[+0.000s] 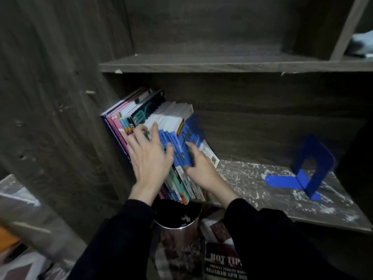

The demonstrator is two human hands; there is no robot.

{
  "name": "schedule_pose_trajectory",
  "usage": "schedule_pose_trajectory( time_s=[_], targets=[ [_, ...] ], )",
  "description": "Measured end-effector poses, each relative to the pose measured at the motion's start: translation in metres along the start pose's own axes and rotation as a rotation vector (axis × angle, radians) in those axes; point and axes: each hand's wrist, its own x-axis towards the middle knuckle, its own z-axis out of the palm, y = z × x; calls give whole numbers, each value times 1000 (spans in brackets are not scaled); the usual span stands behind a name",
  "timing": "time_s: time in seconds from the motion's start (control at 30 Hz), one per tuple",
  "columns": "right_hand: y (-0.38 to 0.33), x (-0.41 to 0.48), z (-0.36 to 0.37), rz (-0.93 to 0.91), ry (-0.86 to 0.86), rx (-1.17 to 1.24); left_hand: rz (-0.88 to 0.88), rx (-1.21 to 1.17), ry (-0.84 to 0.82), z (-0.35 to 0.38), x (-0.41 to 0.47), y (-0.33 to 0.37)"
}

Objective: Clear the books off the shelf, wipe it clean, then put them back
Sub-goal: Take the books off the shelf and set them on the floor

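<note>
left hand [149, 158]: fingers spread & mostly straight, palm down, laid flat over the spines of the row of colourful paperback books [139, 116]; thumb rests against the blue spines. grips nothing.
right hand [201, 168]: fingers curled onto the front cover of the blue "fokus" paperback book [188, 130], thumb on the spine side near its lower edge, so it pinches that book at the right end of the row.
books: stand at the far left end of the dark wood-grain shelf board [252, 178], all tilted, leaning left toward the cabinet's dark side panel [60, 118]. top corner of the blue book is blurred.
shelf: board right of the books is streaked w/ white dust & specks.
bookend: blue bent-metal bookend [302, 174] stands upright on the same board toward the right, well apart from the books, foot plate pointing left.
upper board: second dark wood board [201, 65] runs above the books.
below: shiny round metal container [177, 219] just under the shelf's front edge, btwn the two black sleeves [121, 239]; dark printed cover w/ "hot tips" lettering [222, 261] lies beside it.
</note>
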Motion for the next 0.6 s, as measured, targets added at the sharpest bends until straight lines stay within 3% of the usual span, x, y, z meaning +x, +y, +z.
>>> schedule_pose_trajectory(
  time_s=[0.3,0.47,0.6],
  targets=[
    [1,-1,0,4,-16,28,72,53,55,3,5,-3],
    [10,-5,-3,11,83,96,100,-5,73,6,5,19],
    [22,-11,-11,-20,145,95,114,-200,-53,16,-2,49]
  ],
)
